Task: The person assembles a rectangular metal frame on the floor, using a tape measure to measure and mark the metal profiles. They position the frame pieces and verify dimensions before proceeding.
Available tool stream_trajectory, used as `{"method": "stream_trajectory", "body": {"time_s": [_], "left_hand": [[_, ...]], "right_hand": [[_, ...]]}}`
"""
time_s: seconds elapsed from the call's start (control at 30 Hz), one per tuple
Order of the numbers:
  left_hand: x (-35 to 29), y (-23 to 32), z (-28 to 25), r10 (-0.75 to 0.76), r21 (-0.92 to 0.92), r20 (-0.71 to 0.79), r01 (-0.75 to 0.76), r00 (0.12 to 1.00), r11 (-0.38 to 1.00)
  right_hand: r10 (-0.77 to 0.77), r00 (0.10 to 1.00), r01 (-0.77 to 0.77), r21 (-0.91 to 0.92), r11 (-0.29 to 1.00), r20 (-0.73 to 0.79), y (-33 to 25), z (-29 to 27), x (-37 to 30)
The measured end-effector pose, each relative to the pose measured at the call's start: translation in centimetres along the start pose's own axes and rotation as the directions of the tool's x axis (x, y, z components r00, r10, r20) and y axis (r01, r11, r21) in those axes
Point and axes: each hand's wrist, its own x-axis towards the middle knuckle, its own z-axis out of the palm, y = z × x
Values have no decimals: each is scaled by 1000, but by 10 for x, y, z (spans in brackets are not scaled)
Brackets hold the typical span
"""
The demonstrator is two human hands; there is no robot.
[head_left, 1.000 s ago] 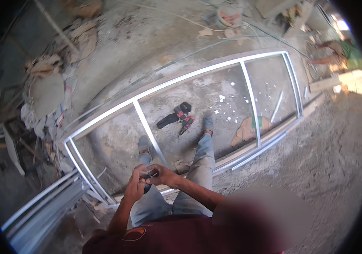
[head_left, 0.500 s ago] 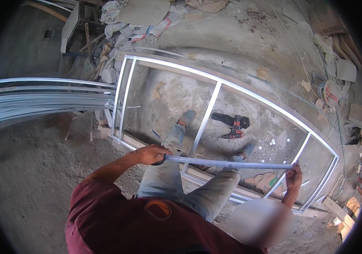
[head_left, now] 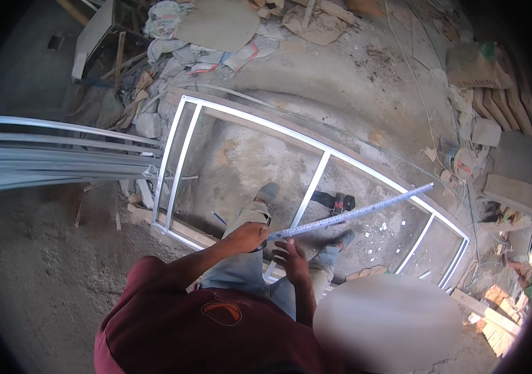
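Note:
My left hand [head_left: 250, 237] is closed around the case of a tape measure [head_left: 353, 212] above my left knee. Its pale blade stretches out to the right and rises over the far rail of a metal-channel frame [head_left: 266, 123]. The blade's far end is free. Just below the blade, close to the case, my right hand [head_left: 292, 258] has its fingers apart; whether a fingertip touches the blade is hard to make out. The rectangular frame rests on wooden beams around my legs, with cross-pieces between its long rails.
A drill [head_left: 342, 204] with a dark strap lies inside the frame, near scattered white bits. A pencil-like stick [head_left: 218, 217] is by my left leg. Long metal channels [head_left: 60, 159] are stacked at left. A bucket [head_left: 459, 163] and sacks [head_left: 478, 65] stand at right; a person's arm shows far right.
My right hand has let go of the blade's far end and come left to near the case. The blade now slants up to the right. The view has shifted slightly.

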Motion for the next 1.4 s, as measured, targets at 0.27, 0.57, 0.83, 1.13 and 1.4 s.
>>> {"method": "stream_trajectory", "body": {"time_s": [0.27,0.57,0.83,1.13,1.4], "left_hand": [[11,42,-24,-102,20,94,101,990,995],[-6,28,-59,-76,288,260,-2,963,958],[78,124,35,96,256,363,-198,927,946],[220,229,245,278,299,379,-401,883,866],[253,282,299,150,271,360,-258,921,927]], "right_hand": [[-222,957,216,-49,975,-186,11,26,44],[-137,456,512,133,849,-879,-155,-364,20],[-30,309,655,190,731,-951,-223,-629,-33],[-220,594,629,276,727,-774,-194,-532,-8],[-228,583,588,212,780,-780,-189,-555,2]]}}
